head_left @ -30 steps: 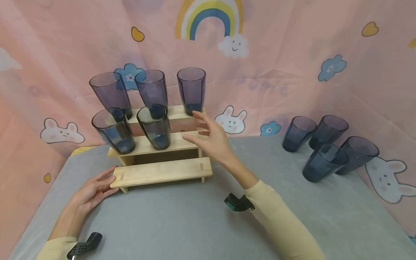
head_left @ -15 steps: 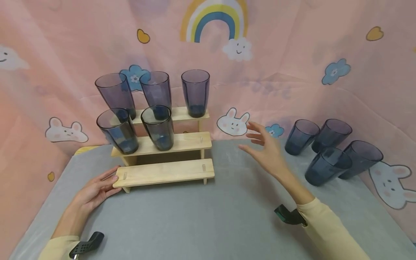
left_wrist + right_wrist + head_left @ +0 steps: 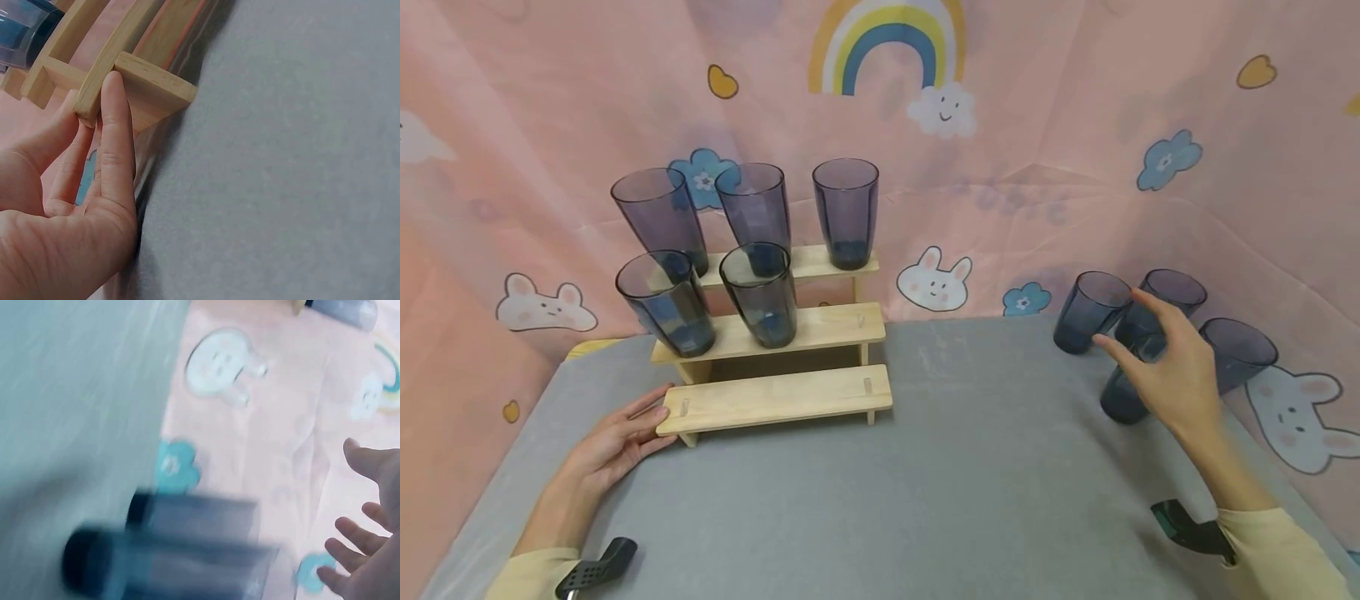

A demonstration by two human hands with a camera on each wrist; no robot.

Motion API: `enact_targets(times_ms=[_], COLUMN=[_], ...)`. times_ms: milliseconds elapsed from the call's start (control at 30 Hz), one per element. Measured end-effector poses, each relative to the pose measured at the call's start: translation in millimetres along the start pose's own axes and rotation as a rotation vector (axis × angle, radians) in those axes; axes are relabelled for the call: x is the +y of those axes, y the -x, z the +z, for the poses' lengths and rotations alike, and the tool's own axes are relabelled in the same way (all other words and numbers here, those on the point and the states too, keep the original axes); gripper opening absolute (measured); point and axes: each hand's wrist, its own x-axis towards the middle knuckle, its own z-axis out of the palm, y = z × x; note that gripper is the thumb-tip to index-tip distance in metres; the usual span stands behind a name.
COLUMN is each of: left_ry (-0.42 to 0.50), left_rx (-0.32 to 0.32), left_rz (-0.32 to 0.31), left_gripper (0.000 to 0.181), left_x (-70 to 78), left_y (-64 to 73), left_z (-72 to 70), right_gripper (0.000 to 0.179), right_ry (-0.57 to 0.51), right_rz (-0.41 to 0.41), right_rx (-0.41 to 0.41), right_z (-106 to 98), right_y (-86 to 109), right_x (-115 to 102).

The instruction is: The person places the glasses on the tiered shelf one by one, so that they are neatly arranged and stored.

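The left end of the lowest step of the wooden rack (image 3: 775, 398) is pinched by the left hand (image 3: 613, 446). Well to the rack's right, the right hand (image 3: 1178, 375) is held with thumb and fingers spread; whether the small glass (image 3: 1086, 317), the nearest to the rack in a group of four, is touched cannot be told. From the rack's side of that group, the front glass (image 3: 1122, 398) and rear glass (image 3: 1186, 289) are partly hidden by this hand, and the outermost glass (image 3: 1240, 350) is overlapped at one edge. On the rack, three upright glasses (image 3: 846, 212) are carried by the top step and two (image 3: 767, 304) by the middle one. Behind the rack, the grey surface (image 3: 887, 517) is bordered by a pink printed cloth (image 3: 1075, 100).
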Motion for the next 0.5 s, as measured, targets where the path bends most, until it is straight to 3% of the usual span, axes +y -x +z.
enact_targets(times_ms=[167,300,500], left_ry=[0.018,0.023,0.014], left_rx=[-0.014,-0.007,0.032], left_rz=[0.005,0.001,-0.014], left_gripper=[0.04,0.041,0.039], left_x=[0.0,-0.4,0.8], left_y=[1.6,2.5,0.2], left_z=[-1.1,-1.8,1.1], right_gripper=[0.079,0.092,0.099], right_ry=[0.124,0.136,0.105], right_rz=[0.096,0.227,0.394], right_rx=[0.049,0.041,-0.087], right_z=[-18,-26,-26], right_y=[14.4,27.8,43.1], right_x=[25,38,53])
